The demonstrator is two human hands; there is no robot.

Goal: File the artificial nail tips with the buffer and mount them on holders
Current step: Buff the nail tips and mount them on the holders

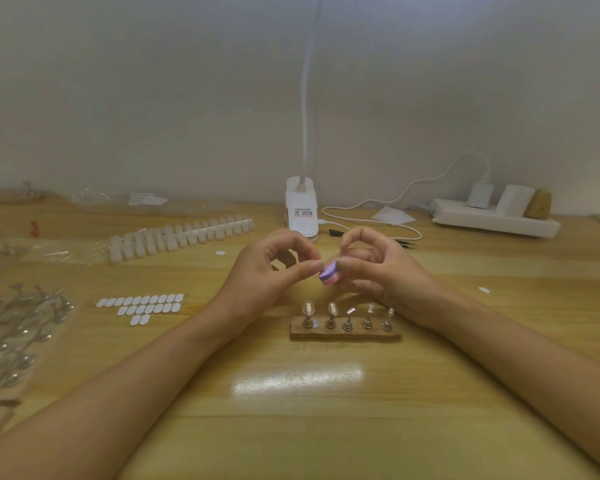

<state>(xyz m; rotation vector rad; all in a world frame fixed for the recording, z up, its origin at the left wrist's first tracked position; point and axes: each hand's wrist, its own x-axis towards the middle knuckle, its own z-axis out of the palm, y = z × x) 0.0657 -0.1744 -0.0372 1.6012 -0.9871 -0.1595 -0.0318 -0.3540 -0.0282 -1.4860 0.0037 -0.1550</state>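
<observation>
Filing is judged to be under way: the buffer is held up above the bench, gripped by the right hand with the thumb on top and fingers curled beneath, so that one edge is left free to work on. The left hand is brought right up to that edge, thumb and forefinger pinched together. A tip is presumably caught there, but it is too small to be made out, so what the pinch holds cannot be told. Both wrists are kept low near the bench, likely for steadiness.

Just in front of the hands, five holders are stood upright in a row on a base, kept close so a finished tip can be mounted at once. The two at the left appear to be fitted already; the other three look bare.

To the left, tabs are laid out in rows, ready for sticking. Spare tips are lined up further back, and a lamp is set behind the work.
</observation>
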